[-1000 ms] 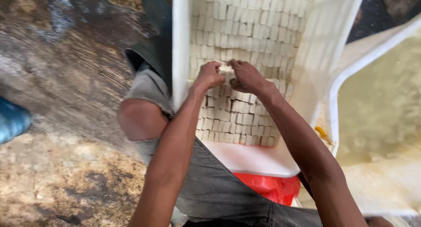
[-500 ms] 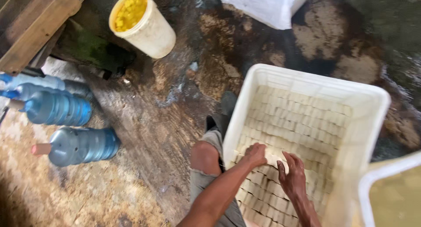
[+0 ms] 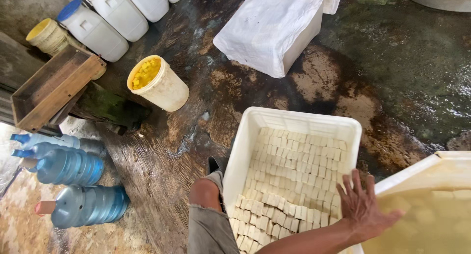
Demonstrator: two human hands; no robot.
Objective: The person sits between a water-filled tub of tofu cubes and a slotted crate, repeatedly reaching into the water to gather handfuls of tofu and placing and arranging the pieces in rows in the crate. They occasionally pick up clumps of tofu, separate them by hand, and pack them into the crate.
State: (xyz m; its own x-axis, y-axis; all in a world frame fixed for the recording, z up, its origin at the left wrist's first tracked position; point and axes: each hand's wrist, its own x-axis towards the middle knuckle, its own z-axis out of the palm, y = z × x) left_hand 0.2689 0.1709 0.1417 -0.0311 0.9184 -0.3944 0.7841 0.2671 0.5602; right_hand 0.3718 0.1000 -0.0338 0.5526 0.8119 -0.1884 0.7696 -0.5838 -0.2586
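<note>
A wet, stained concrete floor (image 3: 392, 62) fills most of the view, and on it stands a white plastic crate (image 3: 245, 151) packed with rows of pale cut blocks (image 3: 294, 170). Just beside the crate's right edge sits a second white tub (image 3: 431, 170) holding cloudy yellowish liquid. Farther up lies a box wrapped in a white sack (image 3: 270, 28), and at the upper left stand white jugs (image 3: 98, 30) next to a wooden tray (image 3: 54, 87). Blue water bottles (image 3: 73, 185) lie on their sides at the left. A white bucket (image 3: 164, 89) with yellow pieces inside stands between the jugs and the crate. The person's bent knee (image 3: 203, 192) presses against the crate's left wall. Only one hand (image 3: 363, 205) shows, fingers spread wide and gripping nothing, palm down over the crate's right rim; which hand it is cannot be told, and the other is out of sight.
</note>
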